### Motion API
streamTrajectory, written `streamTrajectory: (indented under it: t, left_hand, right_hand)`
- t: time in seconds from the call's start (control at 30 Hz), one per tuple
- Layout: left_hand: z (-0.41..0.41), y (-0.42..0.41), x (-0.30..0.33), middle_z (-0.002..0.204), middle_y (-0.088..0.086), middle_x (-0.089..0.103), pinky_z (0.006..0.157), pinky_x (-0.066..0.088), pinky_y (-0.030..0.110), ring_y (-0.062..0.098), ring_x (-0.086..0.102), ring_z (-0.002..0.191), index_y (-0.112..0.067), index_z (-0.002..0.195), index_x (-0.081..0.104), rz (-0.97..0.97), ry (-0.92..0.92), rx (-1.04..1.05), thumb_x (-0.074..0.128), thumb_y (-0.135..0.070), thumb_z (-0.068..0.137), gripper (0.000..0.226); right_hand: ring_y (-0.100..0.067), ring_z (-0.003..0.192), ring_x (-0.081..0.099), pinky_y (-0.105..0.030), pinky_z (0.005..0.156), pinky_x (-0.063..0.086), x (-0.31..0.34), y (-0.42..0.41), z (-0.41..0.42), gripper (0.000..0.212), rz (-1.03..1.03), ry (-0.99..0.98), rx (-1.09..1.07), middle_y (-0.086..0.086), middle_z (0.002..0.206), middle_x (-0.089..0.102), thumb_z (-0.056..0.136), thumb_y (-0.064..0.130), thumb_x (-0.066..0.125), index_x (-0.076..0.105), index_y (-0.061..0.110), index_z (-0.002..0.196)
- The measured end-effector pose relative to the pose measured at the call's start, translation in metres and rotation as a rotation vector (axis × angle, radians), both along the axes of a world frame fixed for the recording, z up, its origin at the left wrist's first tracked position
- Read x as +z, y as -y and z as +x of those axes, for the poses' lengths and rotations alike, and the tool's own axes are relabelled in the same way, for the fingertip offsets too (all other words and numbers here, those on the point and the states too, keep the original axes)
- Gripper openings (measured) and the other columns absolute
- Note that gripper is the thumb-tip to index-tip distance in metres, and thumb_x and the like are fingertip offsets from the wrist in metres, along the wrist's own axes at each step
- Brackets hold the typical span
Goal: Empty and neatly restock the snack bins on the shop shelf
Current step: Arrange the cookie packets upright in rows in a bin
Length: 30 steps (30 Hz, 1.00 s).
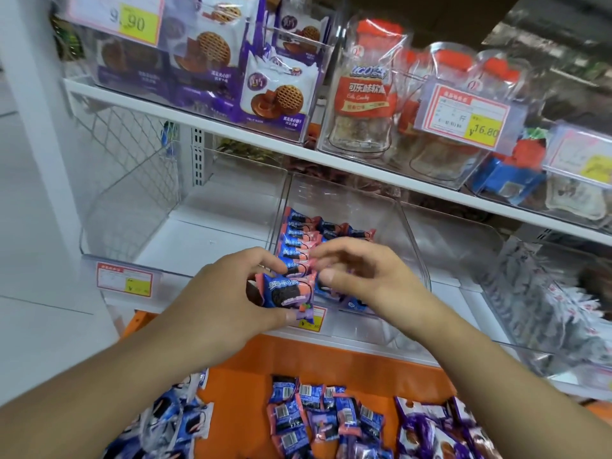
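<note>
**A:** What does the head camera show?

**B:** A shop shelf seen from above. Two bare arms reach in from the bottom toward a clear plastic bin [410, 233] on the lower shelf, the middle one of a row.

**A:** What are the hands doing?

**B:** The left hand [228, 296] pinches a blue and pink cookie packet [288, 293] between thumb and fingers, holding it upright at the bin's front edge. The right hand [361, 273] is just beside it, fingers curled down onto the packets in the bin; I cannot tell whether it grips one.

**A:** What is inside that bin?

**B:** A row of matching packets [299, 240] standing on edge along its left side, running front to back. The right part of the bin holds none that I can see.

**A:** And around it?

**B:** The bin to the left [132, 207] looks bare, with a price label [124, 283] on its front. Below the shelf sits an orange tray [331, 359] with loose packets: blue and pink ones [311, 419] in the middle, blue and white ones [178, 422] at left, purple ones [430, 429] at right.

**A:** The shelf above?

**B:** Clear bins of purple biscuit bags [278, 94] and bottle-shaped candy packs [362, 94], with a price tag reading 16.80 [470, 114].
</note>
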<state>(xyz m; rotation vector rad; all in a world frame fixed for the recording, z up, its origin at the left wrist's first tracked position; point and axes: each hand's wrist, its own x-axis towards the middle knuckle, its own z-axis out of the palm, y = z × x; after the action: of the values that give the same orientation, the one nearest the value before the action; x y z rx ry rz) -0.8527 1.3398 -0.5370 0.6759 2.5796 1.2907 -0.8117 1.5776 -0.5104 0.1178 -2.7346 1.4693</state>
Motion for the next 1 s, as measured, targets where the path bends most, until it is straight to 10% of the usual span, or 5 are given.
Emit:
streamTrajectory:
  t: [0.23,0.43,1.0]
  left_hand:
    - [-0.003,0.0,0.005,0.11,-0.031,0.059,0.066,0.04,0.01,-0.015,0.056,0.093,-0.051,0.127,0.05,-0.018,-0.133,0.013,0.089,-0.046,0.075,0.065]
    - [-0.017,0.01,-0.009,0.166,-0.033,0.008,0.126,0.022,0.036,0.002,0.012,0.154,-0.049,0.162,0.004,-0.264,-0.274,-0.122,0.065,-0.051,0.096,0.09]
    - [-0.03,0.012,-0.022,0.165,-0.037,0.006,0.127,0.02,0.032,-0.003,0.013,0.153,-0.05,0.162,0.007,-0.232,-0.298,-0.149,0.062,-0.043,0.099,0.084]
  right_hand:
    - [-0.008,0.066,0.066,-0.023,0.063,0.055,0.006,0.013,-0.003,0.023,0.07,-0.054,-0.052,0.006,0.078,0.072,0.084,0.004,0.085,0.078,0.018,0.101]
    - [-0.002,0.064,0.061,-0.017,0.064,0.052,-0.022,-0.012,-0.034,0.025,0.341,-0.057,-0.187,0.006,0.084,0.071,0.08,0.007,0.086,0.072,0.026,0.09]
    - [-0.012,0.095,0.053,-0.04,0.085,0.053,-0.073,-0.011,-0.086,0.029,0.652,-0.063,-0.046,0.013,0.094,0.057,0.071,0.036,0.095,0.073,0.033,0.089]
